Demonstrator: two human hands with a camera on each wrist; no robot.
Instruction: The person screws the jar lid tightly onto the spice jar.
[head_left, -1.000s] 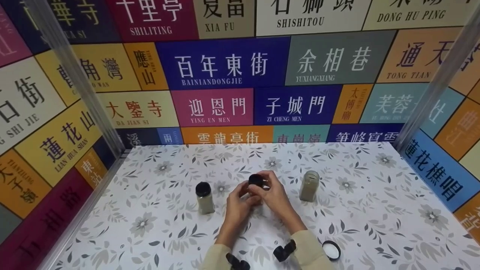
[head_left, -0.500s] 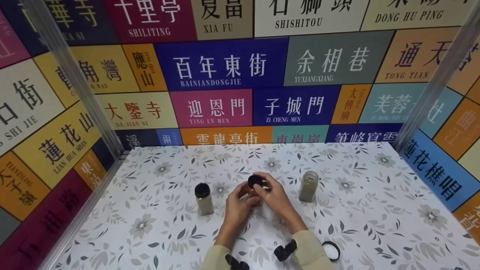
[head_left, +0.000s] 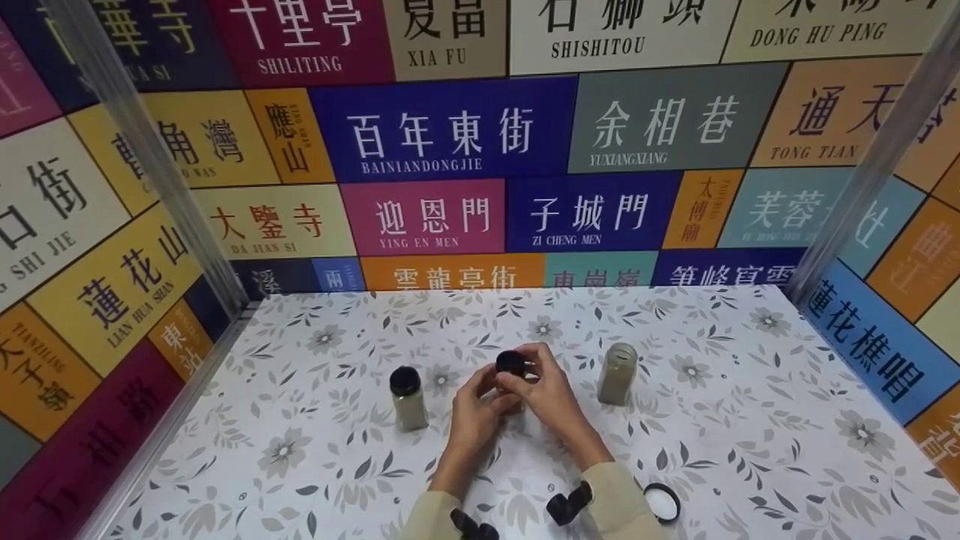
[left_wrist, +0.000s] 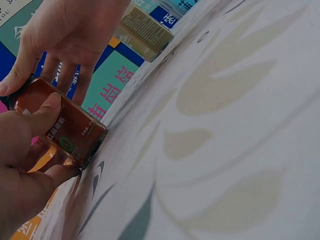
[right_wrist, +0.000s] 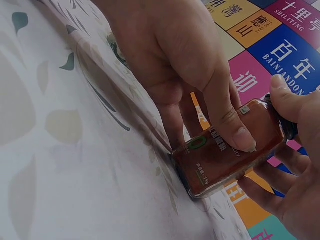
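Changing only a little against half a second ago, the right hand [head_left: 551, 390] pinches the black cap [head_left: 511, 363] between thumb and fingers, and its thumb now lies lower and more across the near side of the cap. The left hand [head_left: 476, 409] wraps round the red-brown jar [left_wrist: 77, 122], its thumb pressed flat on the label side. This jar is between the two hands, the cap sits at its neck, and its base seems to touch the bench [head_left: 337, 480]. In my judgement, the small shift of the thumb means that the cap is perhaps being turned (tightening or loosening, I cannot tell), while the left hand steadies the jar.

Around the hands, nothing else changes its place. To the left, near the left hand, a capped bottle [head_left: 409, 409] stands upright. To the right, apart from the right hand, an open bottle [head_left: 617, 377] stands upright without a cap. Nearer to the person, just beside the right sleeve [head_left: 626, 495], lies a loose lid [head_left: 663, 502], showing white inside its black rim; possibly it belongs to the open bottle.
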